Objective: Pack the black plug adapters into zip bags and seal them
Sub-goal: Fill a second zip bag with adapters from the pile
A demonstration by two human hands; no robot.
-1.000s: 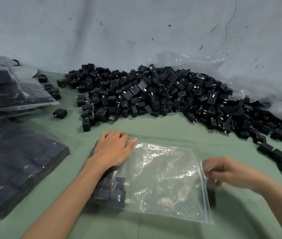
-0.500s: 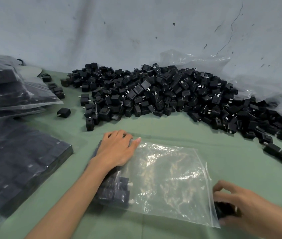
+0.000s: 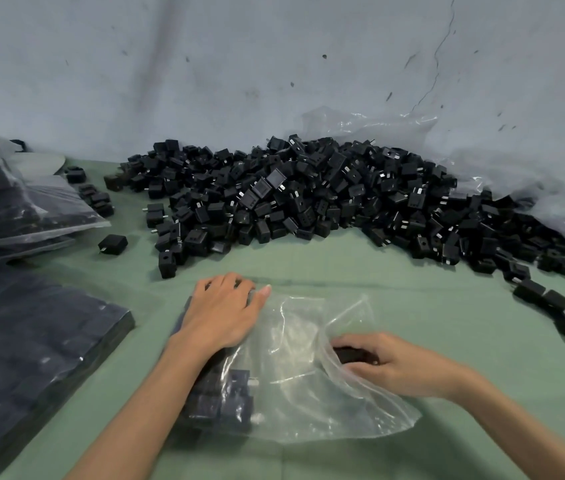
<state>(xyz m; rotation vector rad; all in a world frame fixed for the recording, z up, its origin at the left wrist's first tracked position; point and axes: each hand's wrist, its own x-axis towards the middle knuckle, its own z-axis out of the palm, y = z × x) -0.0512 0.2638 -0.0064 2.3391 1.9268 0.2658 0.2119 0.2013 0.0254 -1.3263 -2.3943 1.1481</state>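
Observation:
A clear zip bag (image 3: 302, 372) lies on the green table in front of me, its mouth facing right. Several black plug adapters (image 3: 220, 401) are lined up inside along its left end. My left hand (image 3: 222, 311) lies flat on the bag's far left corner, pressing down on the adapters there. My right hand (image 3: 383, 365) is inside the bag's mouth, its fingers curled round black adapters (image 3: 350, 355). A big loose pile of black adapters (image 3: 308, 199) stretches across the back of the table.
Filled bags of adapters are stacked at the left (image 3: 4, 202), and another lies at the near left (image 3: 32, 355). Stray adapters sit at the right edge (image 3: 558, 306) and one at the left (image 3: 113, 243). Crumpled clear plastic (image 3: 533, 188) lies against the wall.
My right hand went down to the near right, picked up black adapters, and has moved left into the bag's mouth, lifting the plastic. My left hand stayed put.

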